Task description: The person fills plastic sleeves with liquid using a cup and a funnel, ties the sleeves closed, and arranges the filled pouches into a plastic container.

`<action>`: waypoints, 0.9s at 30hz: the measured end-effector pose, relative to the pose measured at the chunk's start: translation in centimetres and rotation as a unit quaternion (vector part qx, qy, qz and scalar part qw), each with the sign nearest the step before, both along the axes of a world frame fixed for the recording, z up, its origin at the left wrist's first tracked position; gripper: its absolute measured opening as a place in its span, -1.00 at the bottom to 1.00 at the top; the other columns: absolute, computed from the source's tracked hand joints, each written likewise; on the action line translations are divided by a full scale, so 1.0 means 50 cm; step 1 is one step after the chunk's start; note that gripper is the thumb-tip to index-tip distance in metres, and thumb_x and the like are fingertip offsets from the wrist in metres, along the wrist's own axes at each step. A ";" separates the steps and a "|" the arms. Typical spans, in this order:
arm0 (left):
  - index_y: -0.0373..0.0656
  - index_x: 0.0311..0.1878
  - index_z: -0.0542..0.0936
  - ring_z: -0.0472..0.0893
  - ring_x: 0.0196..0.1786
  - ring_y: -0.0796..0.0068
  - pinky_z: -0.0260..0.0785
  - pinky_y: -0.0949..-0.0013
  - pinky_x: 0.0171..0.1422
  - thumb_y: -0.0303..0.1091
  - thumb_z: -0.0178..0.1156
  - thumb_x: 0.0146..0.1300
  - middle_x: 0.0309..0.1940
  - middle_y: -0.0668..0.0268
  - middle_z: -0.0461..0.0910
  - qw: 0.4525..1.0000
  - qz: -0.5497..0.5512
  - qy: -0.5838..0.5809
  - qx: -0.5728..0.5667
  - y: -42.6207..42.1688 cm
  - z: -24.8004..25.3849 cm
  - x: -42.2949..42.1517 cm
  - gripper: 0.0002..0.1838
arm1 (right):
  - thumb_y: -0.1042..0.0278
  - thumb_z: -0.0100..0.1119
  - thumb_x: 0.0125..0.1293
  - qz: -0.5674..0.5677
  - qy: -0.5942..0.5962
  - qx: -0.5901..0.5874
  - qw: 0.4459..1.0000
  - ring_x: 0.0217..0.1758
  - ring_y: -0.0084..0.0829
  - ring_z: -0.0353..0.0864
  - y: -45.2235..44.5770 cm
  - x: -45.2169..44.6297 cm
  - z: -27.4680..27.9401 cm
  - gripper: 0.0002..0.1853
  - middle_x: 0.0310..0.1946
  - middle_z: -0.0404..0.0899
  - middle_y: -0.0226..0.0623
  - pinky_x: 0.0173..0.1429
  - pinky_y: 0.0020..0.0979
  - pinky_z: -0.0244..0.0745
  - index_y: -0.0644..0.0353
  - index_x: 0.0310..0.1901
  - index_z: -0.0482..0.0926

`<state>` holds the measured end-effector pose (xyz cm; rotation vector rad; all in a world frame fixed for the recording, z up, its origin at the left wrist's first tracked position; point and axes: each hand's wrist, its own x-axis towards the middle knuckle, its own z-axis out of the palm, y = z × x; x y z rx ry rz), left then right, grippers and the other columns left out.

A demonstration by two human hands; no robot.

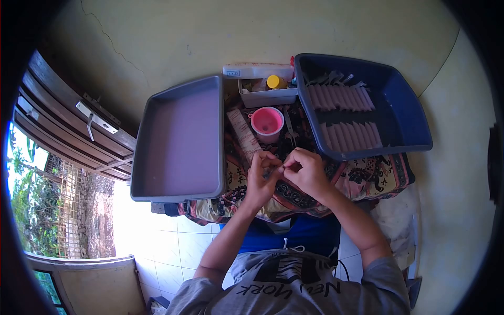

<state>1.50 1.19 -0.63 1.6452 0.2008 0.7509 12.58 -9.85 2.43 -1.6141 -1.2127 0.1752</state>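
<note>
A small item (283, 167), too tiny to make out, sits at the centre of the frame, pinched in the closed fingers of the right hand (307, 170). The left hand (261, 176) meets it with curled fingers; I cannot tell whether they grip. Above stands a pink funnel (268, 121). A tray of purple liquid (181, 142) lies left; purple packets (341, 98) line a blue tray (407, 121) at upper right.

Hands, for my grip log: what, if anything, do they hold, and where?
Cannot tell: left hand and right hand meet at the fingertips; anything pinched is too small to see.
</note>
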 end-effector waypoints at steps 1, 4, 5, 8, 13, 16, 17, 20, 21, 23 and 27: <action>-0.23 -0.01 0.28 0.57 -0.23 0.55 0.38 0.46 -0.14 -0.66 0.20 0.17 -0.32 0.23 0.60 1.000 0.013 0.003 0.008 0.001 0.001 0.002 -0.62 | 0.70 0.24 -0.01 -0.022 -0.029 0.016 0.999 -0.42 -0.53 0.61 0.004 -0.005 -0.003 -0.86 -0.45 0.55 -0.28 -0.35 -0.50 0.49 0.32 -0.47 0.46; -0.23 -0.02 0.28 0.58 -0.25 0.54 0.38 0.46 -0.16 -0.66 0.20 0.17 -0.34 0.21 0.61 0.999 0.029 0.018 -0.024 0.003 -0.001 0.002 -0.62 | 0.70 0.24 0.00 -0.045 -0.068 0.052 0.995 -0.40 -0.51 0.61 0.008 -0.013 -0.017 -0.86 -0.40 0.55 -0.29 -0.35 -0.49 0.50 0.32 -0.45 0.47; -0.23 -0.02 0.28 0.58 -0.25 0.54 0.38 0.46 -0.16 -0.66 0.20 0.17 -0.34 0.21 0.61 0.999 0.029 0.018 -0.023 0.001 0.000 0.000 -0.62 | 0.70 0.24 0.02 -0.044 -0.076 0.073 0.993 -0.37 -0.53 0.61 0.010 -0.014 -0.021 -0.87 -0.38 0.55 -0.30 -0.34 -0.50 0.50 0.32 -0.43 0.49; -0.22 -0.04 0.28 0.58 -0.25 0.54 0.38 0.46 -0.15 -0.65 0.21 0.16 -0.36 0.20 0.61 0.998 0.048 0.031 0.019 -0.006 0.012 -0.009 -0.62 | 0.69 0.24 0.06 -0.013 0.083 -0.015 0.996 -0.30 -0.55 0.61 -0.005 -0.012 0.002 -0.90 -0.37 0.56 -0.33 -0.26 -0.52 0.52 0.34 -0.39 0.52; -0.22 -0.05 0.28 0.60 -0.27 0.50 0.38 0.44 -0.13 -0.63 0.22 0.16 -0.37 0.20 0.63 0.998 0.049 0.014 0.026 -0.002 0.008 -0.010 -0.62 | 0.67 0.22 0.12 0.073 0.307 -0.016 0.949 -0.27 -0.60 0.59 -0.016 0.010 0.003 -0.93 -0.35 0.56 -0.41 -0.12 -0.56 0.50 0.36 -0.35 0.55; -0.22 -0.04 0.29 0.62 -0.28 0.46 0.39 0.44 -0.13 -0.61 0.23 0.16 -0.35 0.18 0.64 0.996 0.045 0.024 0.068 -0.005 0.003 -0.012 -0.62 | 0.65 0.21 0.15 0.107 0.299 -0.061 0.946 -0.29 -0.62 0.58 -0.019 0.019 -0.009 -0.90 -0.36 0.56 -0.45 -0.16 -0.57 0.49 0.31 -0.30 0.52; -0.22 -0.04 0.29 0.62 -0.28 0.46 0.39 0.44 -0.13 -0.61 0.23 0.16 -0.35 0.18 0.64 0.996 0.045 0.024 0.068 -0.007 0.004 -0.013 -0.62 | 0.64 0.22 0.14 0.103 0.270 -0.060 0.956 -0.28 -0.62 0.59 -0.019 0.020 -0.018 -0.87 -0.37 0.56 -0.44 -0.18 -0.57 0.48 0.29 -0.28 0.49; -0.23 -0.04 0.31 0.63 -0.28 0.43 0.39 0.42 -0.14 -0.60 0.23 0.16 -0.34 0.18 0.65 0.994 0.041 0.037 0.096 -0.015 0.021 -0.017 -0.64 | 0.62 0.23 0.12 0.056 0.150 -0.056 0.986 -0.33 -0.58 0.62 -0.016 0.007 -0.016 -0.83 -0.43 0.58 -0.36 -0.26 -0.51 0.48 0.26 -0.27 0.45; -0.23 -0.04 0.31 0.60 -0.26 0.47 0.37 0.43 -0.10 -0.60 0.22 0.16 -0.34 0.20 0.65 0.995 0.040 0.048 0.082 -0.019 0.027 -0.016 -0.64 | 0.61 0.23 0.10 0.013 0.057 -0.051 0.997 -0.38 -0.53 0.64 -0.012 -0.001 -0.014 -0.82 -0.47 0.59 -0.30 -0.32 -0.46 0.49 0.26 -0.29 0.43; -0.22 -0.03 0.30 0.57 -0.23 0.52 0.34 0.44 -0.06 -0.60 0.21 0.17 -0.34 0.21 0.64 0.995 0.040 0.058 0.069 -0.017 0.032 -0.013 -0.65 | 0.61 0.20 0.11 -0.009 0.045 -0.014 0.999 -0.39 -0.47 0.66 -0.003 -0.015 -0.021 -0.83 -0.47 0.58 -0.25 -0.32 -0.44 0.49 0.27 -0.27 0.43; -0.23 -0.03 0.33 0.62 -0.26 0.44 0.39 0.42 -0.10 -0.59 0.23 0.16 -0.34 0.20 0.66 0.991 0.062 0.037 0.109 -0.011 0.036 -0.011 -0.65 | 0.62 0.09 0.17 -0.029 0.002 0.032 0.999 -0.37 -0.32 0.69 -0.003 -0.028 -0.008 -0.82 -0.44 0.61 -0.16 -0.29 -0.39 0.52 0.29 -0.17 0.48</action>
